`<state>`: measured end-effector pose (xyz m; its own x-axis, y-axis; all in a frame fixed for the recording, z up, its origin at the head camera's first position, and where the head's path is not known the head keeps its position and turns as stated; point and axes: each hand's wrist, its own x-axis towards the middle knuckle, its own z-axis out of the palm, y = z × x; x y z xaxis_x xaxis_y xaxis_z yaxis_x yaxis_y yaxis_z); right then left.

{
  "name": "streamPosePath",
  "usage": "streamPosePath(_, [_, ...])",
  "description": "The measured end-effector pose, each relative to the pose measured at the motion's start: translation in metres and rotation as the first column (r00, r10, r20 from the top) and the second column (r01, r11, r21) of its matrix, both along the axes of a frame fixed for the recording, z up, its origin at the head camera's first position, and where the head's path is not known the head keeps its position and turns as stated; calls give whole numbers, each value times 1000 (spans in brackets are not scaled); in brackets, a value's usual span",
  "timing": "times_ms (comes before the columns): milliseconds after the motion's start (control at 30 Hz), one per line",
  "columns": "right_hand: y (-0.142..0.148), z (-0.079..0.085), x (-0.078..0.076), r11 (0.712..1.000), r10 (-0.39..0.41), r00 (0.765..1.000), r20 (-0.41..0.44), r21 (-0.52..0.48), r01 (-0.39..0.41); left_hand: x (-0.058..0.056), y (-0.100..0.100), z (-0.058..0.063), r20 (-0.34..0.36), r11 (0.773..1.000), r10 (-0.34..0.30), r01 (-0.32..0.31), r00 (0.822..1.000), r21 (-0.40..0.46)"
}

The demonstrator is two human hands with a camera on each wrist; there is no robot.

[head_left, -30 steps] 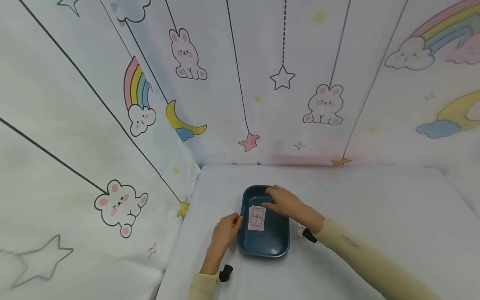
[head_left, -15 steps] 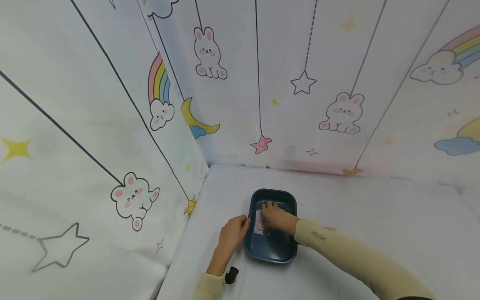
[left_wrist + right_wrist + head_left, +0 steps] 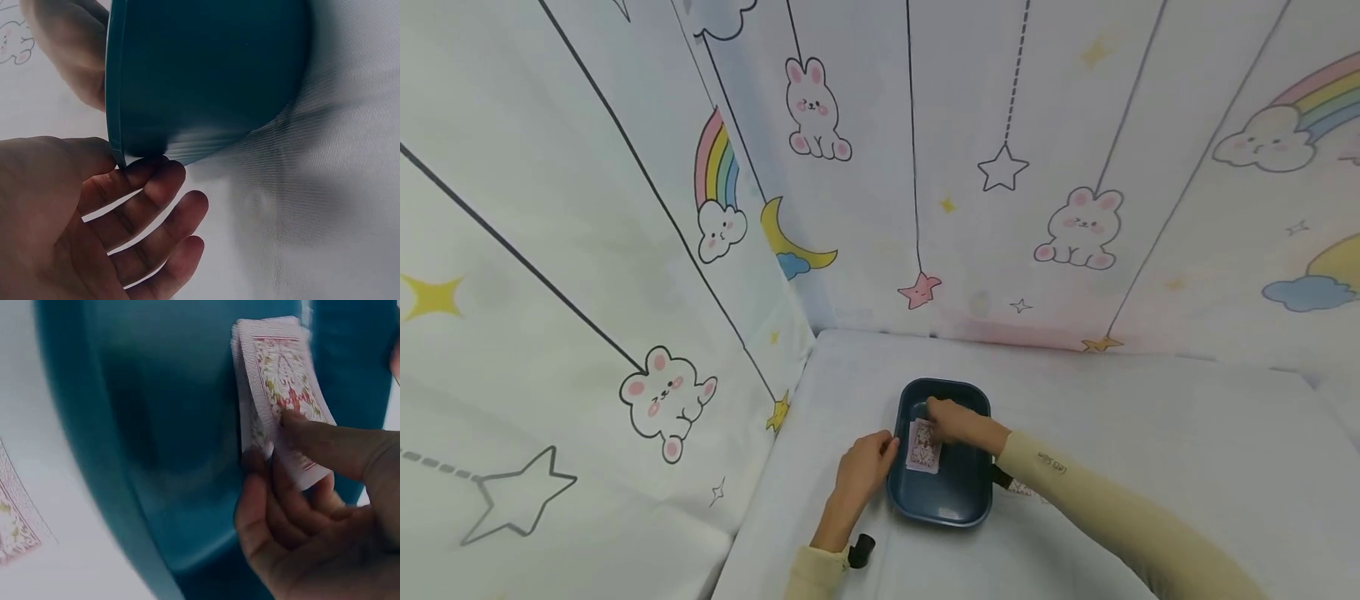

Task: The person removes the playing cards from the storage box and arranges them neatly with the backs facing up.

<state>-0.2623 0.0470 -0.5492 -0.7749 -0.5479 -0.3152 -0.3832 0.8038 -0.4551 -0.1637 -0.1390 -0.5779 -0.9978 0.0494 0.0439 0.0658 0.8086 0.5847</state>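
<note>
A small stack of playing cards (image 3: pixel 921 451), backs up with a red and gold pattern, lies toward the left side of a dark blue tray (image 3: pixel 947 502). My right hand (image 3: pixel 964 423) reaches in over the tray's right rim. In the right wrist view its thumb presses on the patterned back of the top playing card (image 3: pixel 284 365), with the fingers curled under the near edge. My left hand (image 3: pixel 860 472) is at the tray's left rim. The left wrist view has its thumb and index finger pinching the rim of the tray wall (image 3: pixel 206 69), other fingers loosely spread.
Outside the tray on the right, more cards (image 3: pixel 1021 488) lie on the white tablecloth (image 3: pixel 1120 417), partly hidden by the right forearm. A printed cloth backdrop (image 3: pixel 880 208) rises behind and to the left of the table.
My right hand has come from the tray's far right rim down onto the playing cards, then shifted slightly toward their far end. The left hand stays at the rim. The head view has turned a little.
</note>
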Motion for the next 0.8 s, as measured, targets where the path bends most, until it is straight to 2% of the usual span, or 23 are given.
streamPosePath(67, [4,2,-3,999,-8,999,44,-39,10,0,1,-2,4,1000,0,0,1000,9])
streamPosePath(100, [6,3,-3,999,-8,999,38,-43,9,1,1,-2,7,1000,1,-1,1000,13])
streamPosePath(300, [15,-4,-3,1000,-25,995,-100,-20,23,4,5,-6,13,1000,-5,4,1000,19])
streamPosePath(367, [18,-5,-4,999,-28,993,-111,-30,25,3,7,-7,15,1000,-7,7,1000,26])
streamPosePath(433, [23,-2,-6,996,-35,996,-79,-79,29,3,9,-7,17,1000,-7,7,1000,29])
streamPosePath(500, [30,4,-10,986,-39,999,-10,-164,37,2,10,-7,16,1000,-6,6,1000,29])
streamPosePath(567, [42,14,-13,957,-43,995,91,-282,67,2,11,-6,14,1000,0,0,1000,25])
streamPosePath(700, [88,34,-9,847,-70,963,262,-494,196,1,8,-3,21,1000,17,-18,1000,23])
streamPosePath(800, [141,36,1,795,-124,955,271,-548,259,2,2,0,32,999,27,-27,999,21])
